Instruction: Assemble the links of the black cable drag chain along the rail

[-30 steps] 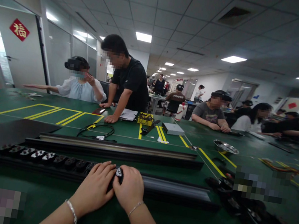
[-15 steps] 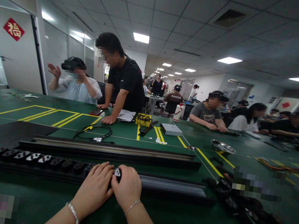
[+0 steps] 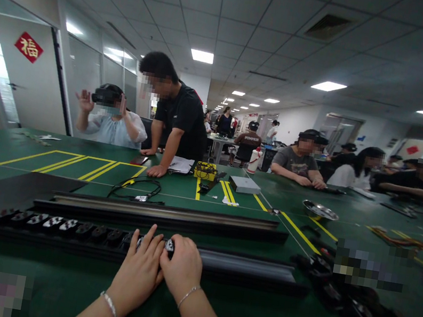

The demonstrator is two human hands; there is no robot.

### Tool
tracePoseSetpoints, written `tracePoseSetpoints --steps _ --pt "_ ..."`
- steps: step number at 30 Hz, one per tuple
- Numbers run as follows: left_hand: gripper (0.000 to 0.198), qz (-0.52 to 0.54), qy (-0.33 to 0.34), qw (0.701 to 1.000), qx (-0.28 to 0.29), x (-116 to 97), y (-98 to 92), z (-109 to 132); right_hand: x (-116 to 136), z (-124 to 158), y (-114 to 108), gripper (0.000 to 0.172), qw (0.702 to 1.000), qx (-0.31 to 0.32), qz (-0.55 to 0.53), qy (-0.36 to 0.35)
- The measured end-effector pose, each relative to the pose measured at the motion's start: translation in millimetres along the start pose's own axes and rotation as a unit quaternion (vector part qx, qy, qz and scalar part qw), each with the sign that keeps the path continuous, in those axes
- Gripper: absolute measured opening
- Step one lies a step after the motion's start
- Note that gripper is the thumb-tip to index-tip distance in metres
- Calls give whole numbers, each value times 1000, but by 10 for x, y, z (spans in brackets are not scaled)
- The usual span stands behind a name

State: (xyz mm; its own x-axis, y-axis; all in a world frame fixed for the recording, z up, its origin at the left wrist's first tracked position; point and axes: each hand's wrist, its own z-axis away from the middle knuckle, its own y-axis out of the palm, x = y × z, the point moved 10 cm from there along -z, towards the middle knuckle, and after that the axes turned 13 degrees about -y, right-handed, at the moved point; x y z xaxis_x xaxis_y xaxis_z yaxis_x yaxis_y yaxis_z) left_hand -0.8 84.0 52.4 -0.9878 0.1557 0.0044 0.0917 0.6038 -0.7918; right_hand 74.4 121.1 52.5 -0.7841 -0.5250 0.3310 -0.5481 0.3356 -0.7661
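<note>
A long black rail [image 3: 250, 267] lies across the green table in front of me. Along its left part sits a row of small black modules [image 3: 84, 229], some with white-marked tops. My left hand [image 3: 140, 265] rests over the right end of that row, its fingers stretched and somewhat spread. Close beside it, my right hand [image 3: 182, 264] is curled around a small black-and-white module [image 3: 169, 248] on the rail, thumb at its near side. My fingers hide most of this piece. To the right of my hands, the rail's channel shows bare.
A second black rail [image 3: 161, 214] lies parallel behind the first. Black parts [image 3: 350, 301] are heaped at right, near a metal bowl [image 3: 320, 211]. A looped black cable [image 3: 137, 187] and a dark mat [image 3: 18, 196] are at left. A person leans on the table [image 3: 156, 170] opposite.
My left hand's fingers have spread and lifted a little. My right hand keeps its hold on the module. The whole view has shifted slightly.
</note>
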Motion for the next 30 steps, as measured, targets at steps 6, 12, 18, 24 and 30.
tracePoseSetpoints --steps 6,12,18,24,30 --pt "44 -18 6 1000 -19 -37 19 16 -5 -6 -10 11 1000 4 0 4" --pt "41 -17 -11 1000 -7 13 66 -2 0 -7 -12 12 1000 21 2 1" --pt "41 3 4 1000 6 -2 66 -15 -16 -8 7 11 1000 22 -1 4" --pt "43 -16 21 999 20 -59 77 -36 -38 -13 22 10 1000 25 -9 8" --pt "43 -18 25 999 35 -69 112 -50 -55 -17 30 11 1000 25 -9 5"
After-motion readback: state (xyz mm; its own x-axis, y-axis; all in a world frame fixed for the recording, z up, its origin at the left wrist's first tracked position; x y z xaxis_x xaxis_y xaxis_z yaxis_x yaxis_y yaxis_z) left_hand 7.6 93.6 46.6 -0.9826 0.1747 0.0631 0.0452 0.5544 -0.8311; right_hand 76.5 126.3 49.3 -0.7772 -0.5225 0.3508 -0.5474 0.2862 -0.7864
